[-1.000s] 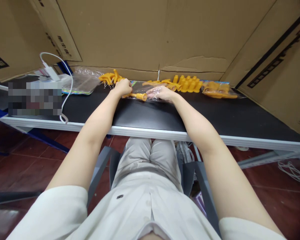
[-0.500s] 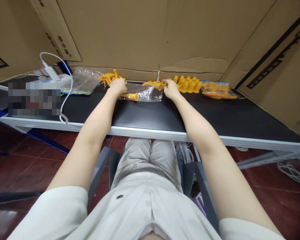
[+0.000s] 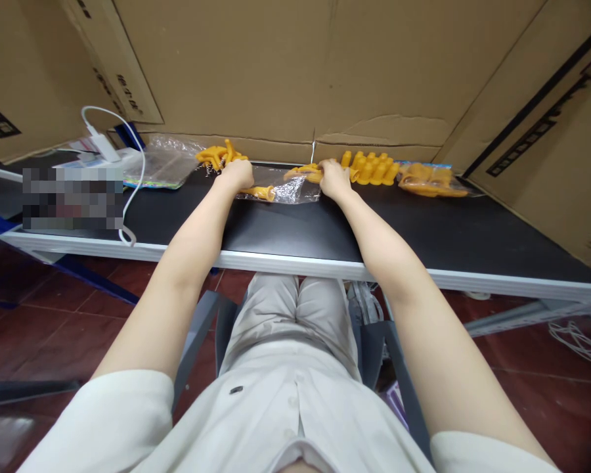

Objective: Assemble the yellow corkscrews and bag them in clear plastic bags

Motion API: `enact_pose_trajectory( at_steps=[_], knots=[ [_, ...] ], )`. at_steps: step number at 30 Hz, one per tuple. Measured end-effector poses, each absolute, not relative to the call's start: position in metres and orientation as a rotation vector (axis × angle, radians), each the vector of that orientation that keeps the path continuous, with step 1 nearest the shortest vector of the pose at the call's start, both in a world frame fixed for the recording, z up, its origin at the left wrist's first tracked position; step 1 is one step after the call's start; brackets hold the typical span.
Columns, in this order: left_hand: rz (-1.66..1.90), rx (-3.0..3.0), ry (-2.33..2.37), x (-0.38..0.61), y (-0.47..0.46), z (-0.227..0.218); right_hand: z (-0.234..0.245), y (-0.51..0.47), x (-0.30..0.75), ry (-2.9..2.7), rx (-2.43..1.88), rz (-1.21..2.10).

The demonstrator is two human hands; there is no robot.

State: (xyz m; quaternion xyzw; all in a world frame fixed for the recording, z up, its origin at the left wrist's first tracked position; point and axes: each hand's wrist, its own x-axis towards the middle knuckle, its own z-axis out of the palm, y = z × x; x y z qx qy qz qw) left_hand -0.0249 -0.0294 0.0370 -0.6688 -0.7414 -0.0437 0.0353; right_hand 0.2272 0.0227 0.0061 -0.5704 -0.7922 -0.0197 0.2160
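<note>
A clear plastic bag [image 3: 295, 190] lies on the black table between my hands, with a yellow cup-shaped piece [image 3: 263, 192] in its left part. My left hand [image 3: 237, 175] is closed on the bag's left end, its fingertips mostly hidden. At the other end, my right hand [image 3: 335, 179] is closed around the end of a long yellow plastic piece [image 3: 303, 172] by the bag's right edge. Whether that piece is fully inside the bag I cannot tell. Behind my left hand sits a pile of branching yellow pieces [image 3: 220, 155].
Several yellow cup-shaped pieces [image 3: 374, 168] stand in rows right of my right hand. Beyond them lies a filled bag of yellow parts [image 3: 428, 180]. Flat clear bags [image 3: 162, 164] and a white cable [image 3: 140, 164] are at left. Cardboard [image 3: 256, 72] walls the table's back.
My right hand has shifted slightly left and its fingers have curled further over the long yellow piece. The bag is a little more crumpled. My left hand stays nearly in place.
</note>
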Motion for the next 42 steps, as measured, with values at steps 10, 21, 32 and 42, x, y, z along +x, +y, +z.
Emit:
enact_pose_trajectory(
  at_steps=[10, 21, 32, 42],
  knots=[
    [-0.078, -2.005, -2.359, -0.022, -0.037, 0.043, -0.004, 0.039, 0.242, -2.228, -1.507, 0.195],
    [-0.129, -1.976, -2.369, -0.029, -0.033, 0.04, 0.004, 0.026, 0.24, -2.159, -1.37, 0.411],
    [-0.146, -1.93, -2.39, -0.024, -0.038, 0.042, 0.006, 0.042, 0.241, -2.062, -1.4, 0.091],
    [-0.2, -1.986, -2.387, -0.025, -0.036, 0.036, 0.064, 0.031, 0.292, -1.939, -1.303, -0.069]
  ],
)
